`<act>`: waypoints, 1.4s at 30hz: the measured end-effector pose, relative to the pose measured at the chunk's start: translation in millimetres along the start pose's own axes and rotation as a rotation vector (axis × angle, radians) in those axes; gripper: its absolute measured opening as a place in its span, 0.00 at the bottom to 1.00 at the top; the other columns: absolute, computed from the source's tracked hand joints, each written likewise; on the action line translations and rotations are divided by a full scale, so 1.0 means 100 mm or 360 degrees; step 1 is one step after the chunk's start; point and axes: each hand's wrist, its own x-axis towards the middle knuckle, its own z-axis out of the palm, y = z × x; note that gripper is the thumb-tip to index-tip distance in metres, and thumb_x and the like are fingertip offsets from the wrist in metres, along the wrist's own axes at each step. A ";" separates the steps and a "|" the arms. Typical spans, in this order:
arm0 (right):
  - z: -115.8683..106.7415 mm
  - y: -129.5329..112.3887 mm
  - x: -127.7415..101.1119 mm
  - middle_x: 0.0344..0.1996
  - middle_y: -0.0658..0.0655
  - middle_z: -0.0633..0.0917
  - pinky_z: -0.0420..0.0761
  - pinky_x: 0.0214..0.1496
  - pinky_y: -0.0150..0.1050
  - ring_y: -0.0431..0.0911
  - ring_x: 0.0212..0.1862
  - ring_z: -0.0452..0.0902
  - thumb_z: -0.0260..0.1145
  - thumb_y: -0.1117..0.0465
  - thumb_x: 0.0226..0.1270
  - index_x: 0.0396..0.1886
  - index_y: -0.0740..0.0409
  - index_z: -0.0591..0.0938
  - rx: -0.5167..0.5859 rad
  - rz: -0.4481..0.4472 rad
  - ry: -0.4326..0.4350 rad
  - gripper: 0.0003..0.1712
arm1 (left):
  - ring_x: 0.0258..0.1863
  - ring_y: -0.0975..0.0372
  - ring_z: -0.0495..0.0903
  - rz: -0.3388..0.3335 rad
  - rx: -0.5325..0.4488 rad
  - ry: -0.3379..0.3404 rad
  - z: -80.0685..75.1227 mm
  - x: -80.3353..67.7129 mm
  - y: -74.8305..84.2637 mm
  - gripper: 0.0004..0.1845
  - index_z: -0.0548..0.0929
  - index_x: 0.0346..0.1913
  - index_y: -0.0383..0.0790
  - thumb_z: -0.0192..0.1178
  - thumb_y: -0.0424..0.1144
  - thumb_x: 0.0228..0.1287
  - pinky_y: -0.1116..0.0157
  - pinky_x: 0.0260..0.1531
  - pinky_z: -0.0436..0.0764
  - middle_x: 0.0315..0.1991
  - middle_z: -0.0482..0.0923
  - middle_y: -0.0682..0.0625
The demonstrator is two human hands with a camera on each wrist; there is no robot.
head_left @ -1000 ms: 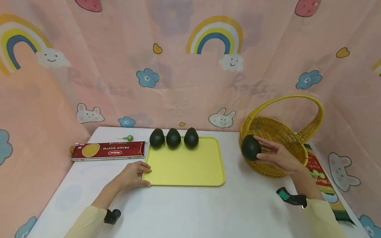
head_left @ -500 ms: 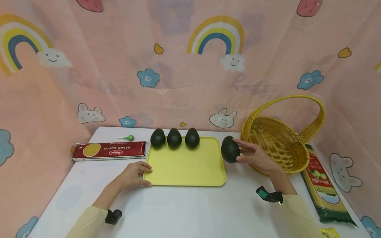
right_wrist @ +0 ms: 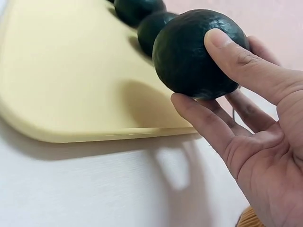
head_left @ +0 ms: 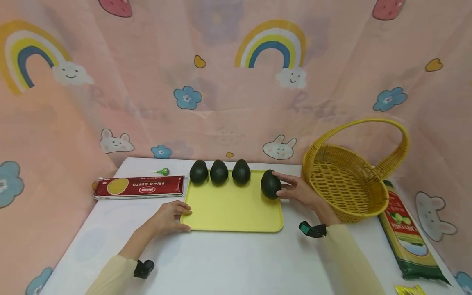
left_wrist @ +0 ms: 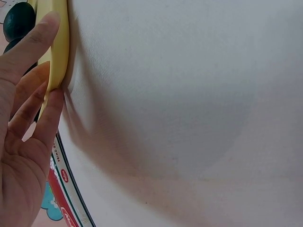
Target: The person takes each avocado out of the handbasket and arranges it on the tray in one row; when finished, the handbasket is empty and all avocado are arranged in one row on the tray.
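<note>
My right hand grips a dark green avocado over the right end of the yellow tray. In the right wrist view the thumb lies across the avocado and the fingertips support it from below. Three more avocados stand in a row along the tray's back edge: a left one, a middle one and a right one. At the tray's left front corner my left hand pinches the rim; the left wrist view shows thumb and fingers around the tray edge.
A yellow wicker basket with a tall handle stands at the right. Beside it lies an Olivoila bag, with a small yellow packet in front. A red spaghetti pack and a green lollipop lie left of the tray.
My right hand has carried the avocado left, from in front of the basket to over the tray's right end. The left hand has stayed at the tray's corner.
</note>
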 end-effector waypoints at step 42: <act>-0.06 -0.04 0.48 0.70 0.68 0.60 0.80 0.55 0.43 0.63 0.67 0.61 0.66 0.71 0.62 0.72 0.62 0.62 -0.0234 0.0146 0.0231 0.39 | 0.54 0.52 0.75 -0.0069 0.0048 -0.0006 0.01 0.01 0.02 0.26 0.85 0.47 0.34 0.77 0.42 0.44 0.64 0.50 0.81 0.50 0.78 0.49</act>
